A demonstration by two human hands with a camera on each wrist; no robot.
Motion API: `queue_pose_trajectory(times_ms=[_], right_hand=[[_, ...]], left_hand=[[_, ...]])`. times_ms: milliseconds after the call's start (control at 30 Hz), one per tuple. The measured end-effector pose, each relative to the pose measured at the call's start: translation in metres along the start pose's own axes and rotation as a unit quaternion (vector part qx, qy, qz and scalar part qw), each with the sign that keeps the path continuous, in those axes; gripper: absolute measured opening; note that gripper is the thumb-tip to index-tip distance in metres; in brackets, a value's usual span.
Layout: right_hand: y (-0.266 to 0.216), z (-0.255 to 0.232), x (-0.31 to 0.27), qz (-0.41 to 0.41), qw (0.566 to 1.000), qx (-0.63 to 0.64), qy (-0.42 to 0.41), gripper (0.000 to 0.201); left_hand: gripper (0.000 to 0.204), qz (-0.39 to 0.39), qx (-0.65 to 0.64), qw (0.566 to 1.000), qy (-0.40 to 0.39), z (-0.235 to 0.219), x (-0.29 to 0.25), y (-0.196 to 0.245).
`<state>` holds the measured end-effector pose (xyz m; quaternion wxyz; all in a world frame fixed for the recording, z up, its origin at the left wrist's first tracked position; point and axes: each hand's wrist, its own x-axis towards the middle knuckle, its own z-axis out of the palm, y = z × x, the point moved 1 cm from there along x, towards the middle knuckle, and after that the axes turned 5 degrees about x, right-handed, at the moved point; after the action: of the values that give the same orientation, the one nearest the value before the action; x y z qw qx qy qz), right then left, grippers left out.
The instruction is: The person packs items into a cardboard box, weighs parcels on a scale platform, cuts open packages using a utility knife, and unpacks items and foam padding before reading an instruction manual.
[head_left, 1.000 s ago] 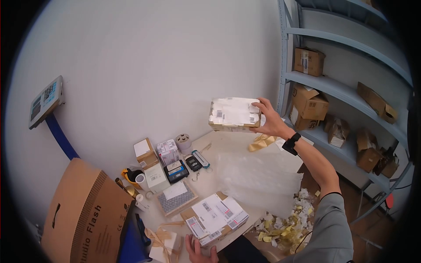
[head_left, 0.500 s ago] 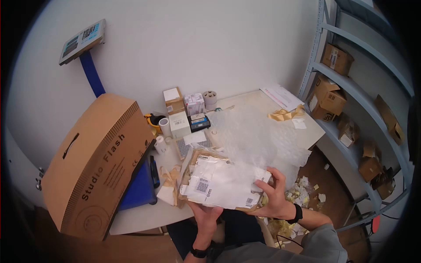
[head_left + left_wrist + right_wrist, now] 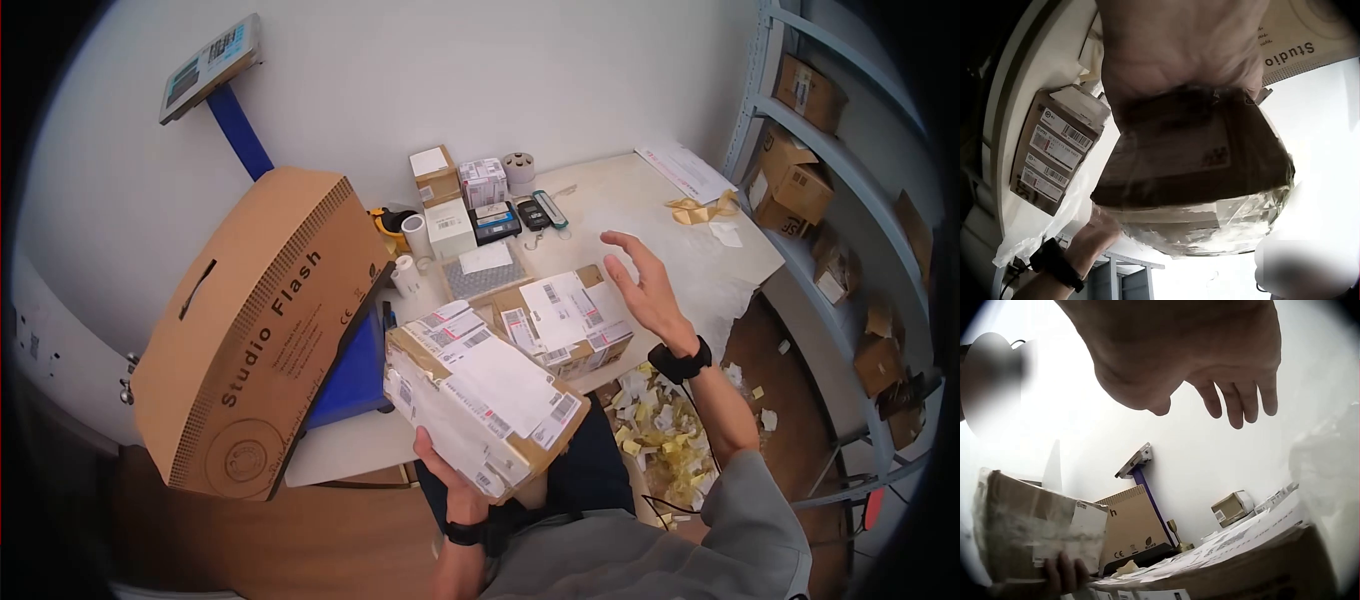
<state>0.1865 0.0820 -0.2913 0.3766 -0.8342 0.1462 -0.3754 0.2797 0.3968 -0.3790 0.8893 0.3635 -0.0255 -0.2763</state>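
Note:
In the head view my left hand grips a taped carton covered in white labels from below, holding it tilted over the table's front edge. My right hand is raised with its fingers extended, touching nothing, above the right end of a second labelled carton on the table. In the left wrist view my left hand covers the near end of the held carton. The right wrist view shows my right hand with straight fingers and the held carton at lower left.
A large Studio Flash carton leans on a blue scale at left. Small boxes, tape rolls and a bubble-wrapped item stand at the table's back. Bubble wrap lies at right, near a shelf; paper scraps fill the space below.
The held carton has gone from both hands to my left hand alone and now shows another labelled face. My right hand has let go and risen. The bubble wrap lies farther right.

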Motion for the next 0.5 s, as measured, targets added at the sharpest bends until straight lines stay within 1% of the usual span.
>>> queue_pose_trajectory(times_ms=[33, 100, 133, 167, 200, 233, 267, 300, 333, 367, 433, 467, 500], right_hand=[[-0.008, -0.001, 0.002, -0.059, 0.998, -0.014, 0.02, 0.038], [-0.026, 0.007, -0.011, -0.05, 0.999, 0.018, 0.003, 0.037], [-0.039, 0.012, -0.019, -0.022, 0.997, 0.055, -0.044, 0.038], [-0.048, 0.02, -0.028, 0.003, 0.992, 0.092, -0.089, 0.039], [-0.055, 0.032, -0.045, 0.039, 0.971, 0.211, -0.101, 0.043], [-0.063, 0.04, -0.062, 0.076, 0.944, 0.283, -0.154, 0.053], [-0.073, 0.047, -0.08, 0.078, 0.915, 0.342, -0.197, 0.066], [-0.078, 0.055, -0.096, 0.064, 0.891, 0.379, -0.241, 0.078], [-0.093, 0.059, -0.105, 0.059, 0.886, 0.374, -0.269, 0.086], [-0.099, 0.07, -0.115, 0.022, 0.894, 0.365, -0.261, 0.092], [-0.108, 0.071, -0.124, 0.018, 0.92, 0.32, -0.225, 0.092], [-0.107, 0.07, -0.124, 0.022, 0.921, 0.322, -0.219, 0.092], [-0.105, 0.067, -0.122, 0.005, 0.935, 0.294, -0.196, 0.088]], left_hand=[[0.085, 0.006, 0.003, 1.0, 0.007, -0.009, 0.004, 0.001], [0.081, -0.021, -0.094, 0.993, -0.065, -0.035, 0.011, -0.004], [0.088, 0.009, -0.018, 0.999, -0.045, -0.043, 0.011, -0.008], [0.088, 0.007, -0.012, 0.999, -0.043, -0.042, 0.01, -0.004], [0.088, 0.009, -0.002, 0.999, -0.045, -0.038, 0.01, -0.001], [0.089, 0.009, 0.007, 0.999, -0.045, -0.018, 0.021, -0.003], [0.089, 0.01, 0.015, 0.999, -0.045, -0.013, 0.023, -0.001], [0.089, 0.012, 0.023, 0.999, -0.046, -0.01, 0.024, 0.003], [0.09, 0.014, 0.031, 0.998, -0.045, -0.012, 0.015, 0.0], [0.09, 0.015, 0.04, 0.998, -0.045, -0.011, 0.01, 0.0], [0.091, 0.013, 0.061, 0.997, -0.047, -0.012, 0.008, 0.012], [0.091, 0.011, 0.071, 0.996, -0.051, -0.017, -0.001, 0.014], [0.091, 0.007, 0.081, 0.995, -0.056, -0.027, -0.017, 0.015]])
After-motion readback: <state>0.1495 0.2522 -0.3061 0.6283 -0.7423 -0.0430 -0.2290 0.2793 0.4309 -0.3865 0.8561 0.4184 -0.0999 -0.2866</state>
